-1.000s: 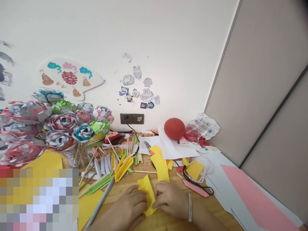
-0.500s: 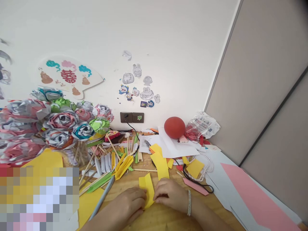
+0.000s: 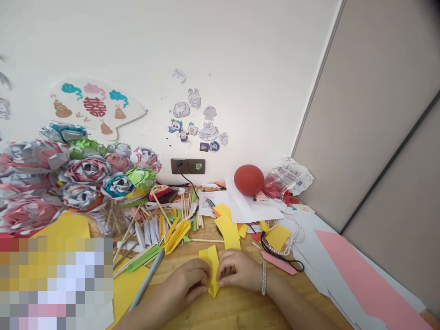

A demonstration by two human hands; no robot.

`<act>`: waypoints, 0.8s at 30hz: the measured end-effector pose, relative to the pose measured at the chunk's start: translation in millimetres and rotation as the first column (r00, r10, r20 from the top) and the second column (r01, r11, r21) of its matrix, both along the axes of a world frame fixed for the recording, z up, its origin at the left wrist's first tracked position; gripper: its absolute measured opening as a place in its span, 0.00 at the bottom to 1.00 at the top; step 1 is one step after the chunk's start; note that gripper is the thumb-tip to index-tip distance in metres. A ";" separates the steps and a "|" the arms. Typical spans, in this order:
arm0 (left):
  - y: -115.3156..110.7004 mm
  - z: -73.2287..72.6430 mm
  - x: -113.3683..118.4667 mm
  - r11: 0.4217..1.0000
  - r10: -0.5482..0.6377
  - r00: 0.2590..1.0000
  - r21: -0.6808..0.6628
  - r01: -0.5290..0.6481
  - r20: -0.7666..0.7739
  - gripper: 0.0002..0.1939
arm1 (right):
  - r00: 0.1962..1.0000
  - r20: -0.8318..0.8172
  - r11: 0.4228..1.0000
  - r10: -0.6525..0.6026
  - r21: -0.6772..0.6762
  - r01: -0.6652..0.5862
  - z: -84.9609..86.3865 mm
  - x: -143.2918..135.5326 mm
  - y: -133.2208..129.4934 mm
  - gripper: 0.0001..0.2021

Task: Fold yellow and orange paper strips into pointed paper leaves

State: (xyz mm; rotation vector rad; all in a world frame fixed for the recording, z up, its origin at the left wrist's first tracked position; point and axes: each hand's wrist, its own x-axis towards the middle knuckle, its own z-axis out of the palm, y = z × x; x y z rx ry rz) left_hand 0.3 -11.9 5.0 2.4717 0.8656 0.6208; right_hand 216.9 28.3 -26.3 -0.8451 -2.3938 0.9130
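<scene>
A creased piece of yellow paper [image 3: 213, 263] stands partly folded on the wooden table in front of me. My left hand [image 3: 187, 282] grips its left edge, fingers curled and thumb near the bottom corner. On the opposite edge, my right hand [image 3: 237, 270] pinches the paper between thumb and fingers; a glittering bracelet circles that wrist. Just beyond my right hand lie flat yellow paper pieces [image 3: 228, 231]. Folded yellow paper strips [image 3: 177, 234] rest to the upper left of the held piece.
Paper flowers [image 3: 87, 172] crowd the left side. Wooden sticks [image 3: 185, 204] and green strips lie behind my hands. A red balloon [image 3: 249, 179] sits by the wall. Right of me are a pearl string [image 3: 300, 233], a black cord and large pink paper [image 3: 364, 275].
The yellow paper's sides have come closer together, making it look narrower. My right hand has shifted slightly left and up along its edge. Both hands keep hold.
</scene>
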 end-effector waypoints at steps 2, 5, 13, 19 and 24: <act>-0.7 -1.1 2.8 1.000 0.027 0.999 -0.003 -0.027 0.022 0.07 | 1.000 -0.011 1.000 -0.022 -0.016 0.021 0.4 -2.0 0.3 0.06; -2.2 -5.8 6.9 0.993 0.113 0.993 0.028 -0.114 0.020 0.08 | 0.998 -0.009 0.998 -0.061 0.008 0.062 4.8 -5.9 -3.3 0.05; -5.7 -15.2 15.7 0.950 0.312 0.950 0.005 -0.312 -0.028 0.07 | 0.966 0.108 0.972 -0.234 0.052 0.229 14.2 -18.0 -17.6 0.05; -8.0 -14.4 20.4 0.934 0.357 0.932 0.010 -0.357 -0.059 0.07 | 0.955 0.120 0.961 -0.270 0.099 0.259 10.1 -18.6 -21.5 0.04; -10.8 -11.8 22.4 0.924 0.382 0.921 0.036 -0.381 -0.080 0.07 | 0.940 0.143 0.946 -0.311 0.144 0.291 9.5 -20.1 -26.5 0.04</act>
